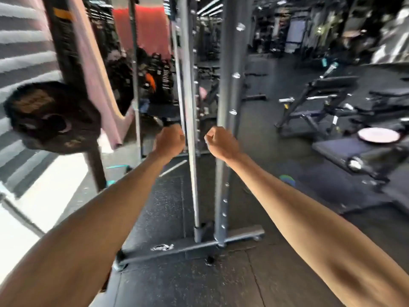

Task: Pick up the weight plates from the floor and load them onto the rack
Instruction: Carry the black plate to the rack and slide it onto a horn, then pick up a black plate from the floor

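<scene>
A black weight plate (53, 116) with gold lettering hangs on a dark upright post (66, 52) at the left. The grey rack (230, 96) stands straight ahead, with two steel uprights on a floor bar (194, 243). Both my arms reach forward at about waist height. My left hand (169, 140) is a loose fist just left of the thinner upright (190, 107). On the other side of that upright, my right hand (221, 140) is also curled, close to the thick one. Nothing shows in either hand. The whole view is motion-blurred.
A pale round plate (378, 135) lies on a dark platform at the right. Black benches (327, 96) stand behind it. Dark rubber flooring (254, 280) runs under the rack. A striped wall and a bright floor patch (33, 196) are at the left.
</scene>
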Demonstrator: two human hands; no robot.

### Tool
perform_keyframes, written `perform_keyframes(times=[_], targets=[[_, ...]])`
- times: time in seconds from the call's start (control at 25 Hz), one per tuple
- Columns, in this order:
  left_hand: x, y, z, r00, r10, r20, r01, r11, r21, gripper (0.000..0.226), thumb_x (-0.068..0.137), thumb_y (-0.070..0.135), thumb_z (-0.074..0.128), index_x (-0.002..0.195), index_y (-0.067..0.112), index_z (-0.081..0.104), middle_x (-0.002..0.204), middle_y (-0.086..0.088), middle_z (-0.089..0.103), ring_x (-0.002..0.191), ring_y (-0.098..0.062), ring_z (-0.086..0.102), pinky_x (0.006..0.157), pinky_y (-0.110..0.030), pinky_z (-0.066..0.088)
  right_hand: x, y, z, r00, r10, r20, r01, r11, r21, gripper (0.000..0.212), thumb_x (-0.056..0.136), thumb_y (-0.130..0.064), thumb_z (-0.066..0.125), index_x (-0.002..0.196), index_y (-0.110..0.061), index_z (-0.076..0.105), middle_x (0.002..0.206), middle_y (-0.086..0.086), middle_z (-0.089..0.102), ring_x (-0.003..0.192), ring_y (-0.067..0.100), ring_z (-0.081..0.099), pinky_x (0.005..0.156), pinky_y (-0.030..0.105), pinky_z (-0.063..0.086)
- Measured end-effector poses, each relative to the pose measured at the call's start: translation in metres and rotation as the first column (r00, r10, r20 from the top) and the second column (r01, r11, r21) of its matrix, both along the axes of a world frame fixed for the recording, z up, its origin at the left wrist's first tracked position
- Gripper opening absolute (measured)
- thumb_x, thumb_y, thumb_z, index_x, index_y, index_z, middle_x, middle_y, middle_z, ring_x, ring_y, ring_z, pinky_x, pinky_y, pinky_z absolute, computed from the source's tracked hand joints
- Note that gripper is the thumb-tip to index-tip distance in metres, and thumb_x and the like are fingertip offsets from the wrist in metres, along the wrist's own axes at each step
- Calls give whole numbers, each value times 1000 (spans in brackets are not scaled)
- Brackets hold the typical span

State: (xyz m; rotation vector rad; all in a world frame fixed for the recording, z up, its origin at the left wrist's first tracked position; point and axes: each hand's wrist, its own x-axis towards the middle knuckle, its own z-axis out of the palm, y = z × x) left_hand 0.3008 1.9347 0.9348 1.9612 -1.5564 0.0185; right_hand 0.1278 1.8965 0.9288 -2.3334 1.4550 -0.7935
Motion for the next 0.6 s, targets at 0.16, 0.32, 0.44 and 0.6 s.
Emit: perform_keyframes(times=[0.16,0.32,0.44,0.6], targets=[[-151,-45,-76,971,-215,-106,235,941,243,19,72,25,39,72,18,56,83,-17,72,76,-36,71,71,-44,60,-144,-15,-58,983,-183,-8,183,976,119,25,96,-25,48,89,-6,64,100,22,70,101,41,65,77,39,49],[-263,-73,-144,918,-331,-220,393,838,379,17,72,20,38,67,17,54,68,-15,70,64,-33,71,66,-47,61,-261,-27,-127,952,-293,-87,306,926,222,25,95,-22,47,79,-7,58,98,24,69,97,42,65,70,35,42],[-328,-104,-193,888,-369,-276,459,754,469,22,73,19,36,74,12,57,62,-12,70,54,-28,70,63,-46,61,-334,-45,-177,921,-351,-172,387,876,288,27,98,-19,44,90,0,62,105,26,66,104,42,61,72,38,42],[-395,-163,-237,857,-355,-373,513,650,561,25,82,10,40,87,1,63,76,-21,72,59,-32,72,61,-48,62,-397,-93,-223,908,-369,-197,418,818,395,31,97,-22,43,69,-9,44,98,25,67,98,42,63,67,34,37]])
